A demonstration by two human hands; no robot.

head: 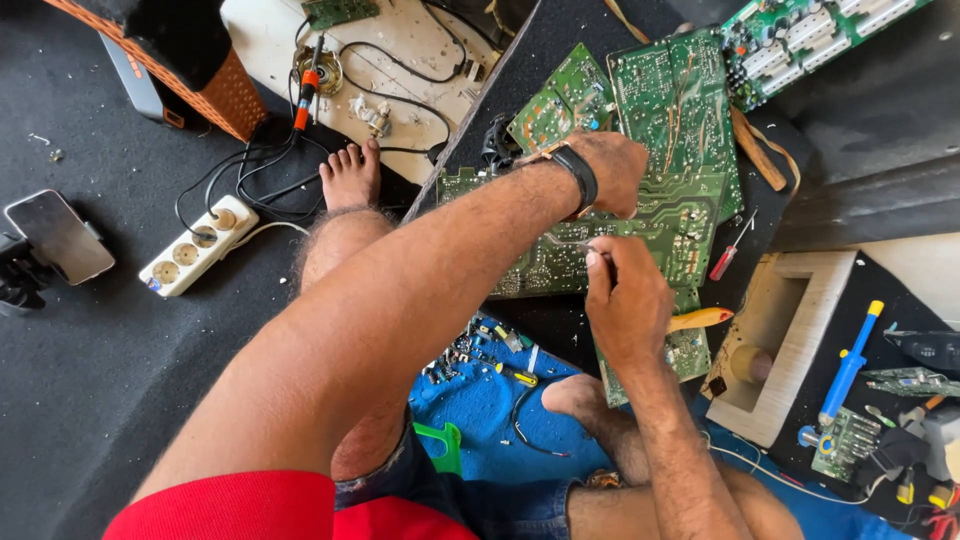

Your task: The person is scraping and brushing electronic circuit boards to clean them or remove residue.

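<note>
We're down on a dark grey carpeted floor [110, 380] in bright daylight, with a white power strip [198, 246] lying on it. A scuffed white board [400, 50] sits up top, plus a blue mat [480, 410] and a pale wooden frame [790, 330].

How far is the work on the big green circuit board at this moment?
Done: the circuit board lies bare, solder side up. In hand: the left hand presses it down while the right hand holds a thin tool to it. Left: unclear; the soldering iron and red screwdriver lie aside.
</note>
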